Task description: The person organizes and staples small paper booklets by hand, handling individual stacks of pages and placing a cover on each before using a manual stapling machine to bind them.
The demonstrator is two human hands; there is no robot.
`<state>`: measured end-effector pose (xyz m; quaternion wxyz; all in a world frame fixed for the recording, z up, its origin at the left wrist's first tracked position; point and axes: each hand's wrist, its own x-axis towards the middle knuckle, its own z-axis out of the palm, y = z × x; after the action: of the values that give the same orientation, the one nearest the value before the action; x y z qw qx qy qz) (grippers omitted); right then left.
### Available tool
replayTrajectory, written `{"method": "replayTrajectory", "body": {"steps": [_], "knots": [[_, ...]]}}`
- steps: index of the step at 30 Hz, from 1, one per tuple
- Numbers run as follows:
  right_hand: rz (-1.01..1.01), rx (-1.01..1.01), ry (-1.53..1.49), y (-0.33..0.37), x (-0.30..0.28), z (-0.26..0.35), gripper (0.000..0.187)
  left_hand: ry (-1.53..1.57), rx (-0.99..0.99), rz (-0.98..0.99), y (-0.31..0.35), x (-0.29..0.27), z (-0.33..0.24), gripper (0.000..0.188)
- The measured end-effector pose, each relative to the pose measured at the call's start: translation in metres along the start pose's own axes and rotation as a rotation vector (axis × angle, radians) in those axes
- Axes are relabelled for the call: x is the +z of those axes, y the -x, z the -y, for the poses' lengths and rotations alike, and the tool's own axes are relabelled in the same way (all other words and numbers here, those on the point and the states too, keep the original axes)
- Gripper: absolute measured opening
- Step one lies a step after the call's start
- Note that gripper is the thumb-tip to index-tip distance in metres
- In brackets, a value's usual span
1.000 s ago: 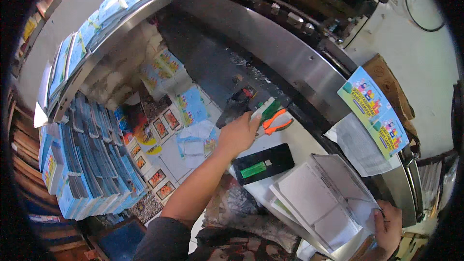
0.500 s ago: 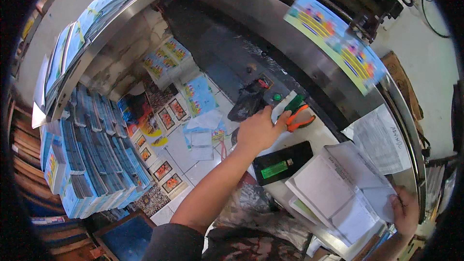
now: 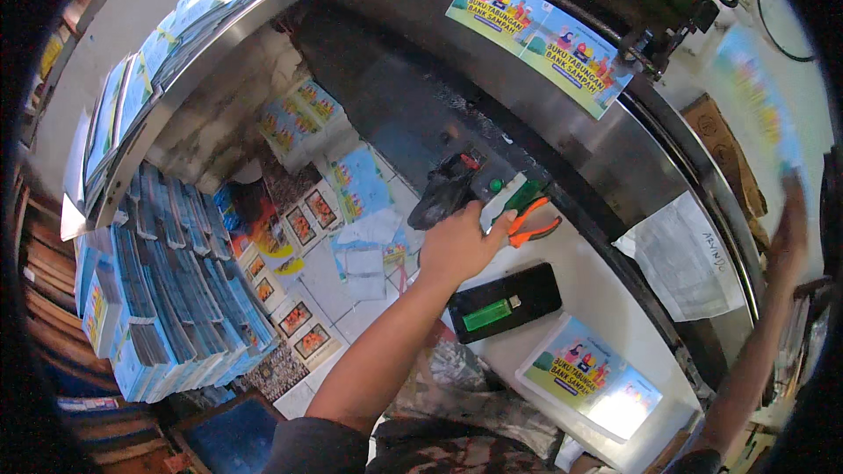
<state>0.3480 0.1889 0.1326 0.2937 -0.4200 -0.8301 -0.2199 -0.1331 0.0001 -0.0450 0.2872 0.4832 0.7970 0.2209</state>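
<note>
My left hand (image 3: 464, 250) rests at the edge of the white work ledge (image 3: 575, 274), thumb apart from the bent fingers. Beside its thumb are orange-handled pliers (image 3: 536, 224) and a dark green object (image 3: 524, 197). Stretched out at the far right, my right hand (image 3: 793, 211) has hold of a printed sheet (image 3: 760, 92), blurred by motion. On the ledge lies a printed booklet (image 3: 584, 373), colourful cover up, glare on its corner. A black phone (image 3: 531, 298) with a green USB stick (image 3: 492, 313) on it lies between the booklet and my left hand.
Another printed cover sheet (image 3: 540, 44) lies against the metal machine (image 3: 606, 154). A paper with handwriting (image 3: 685, 254) hangs on the machine's side. Stacks of blue booklets (image 3: 176, 272) stand at left, with more sheets (image 3: 140, 79) along a metal rail. A black plastic bag (image 3: 443, 189) lies near the ledge.
My right hand has swung up and outward from the ledge with a sheet. White pages there have given way to a cover facing up. The sheet at the machine sits farther up and left.
</note>
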Motion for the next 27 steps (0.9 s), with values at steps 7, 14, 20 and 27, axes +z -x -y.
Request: {"method": "replayTrajectory", "body": {"steps": [7,14,20,27], "knots": [[0.363,0.068,0.038,0.093,0.018,0.116,0.036,-0.044,0.031,-0.035,0.001,0.002,-0.006,0.071],[0.997,0.195,-0.346,0.179,-0.07,0.234,0.071,-0.032,0.009,-0.071,0.004,0.004,-0.002,0.074],[0.916,0.084,-0.28,0.22,-0.076,0.257,0.08,-0.068,0.04,-0.125,-0.001,0.013,0.001,0.072],[0.959,0.143,-0.456,0.209,-0.078,0.241,0.073,-0.061,0.009,-0.074,-0.001,0.012,0.006,0.079]]}}
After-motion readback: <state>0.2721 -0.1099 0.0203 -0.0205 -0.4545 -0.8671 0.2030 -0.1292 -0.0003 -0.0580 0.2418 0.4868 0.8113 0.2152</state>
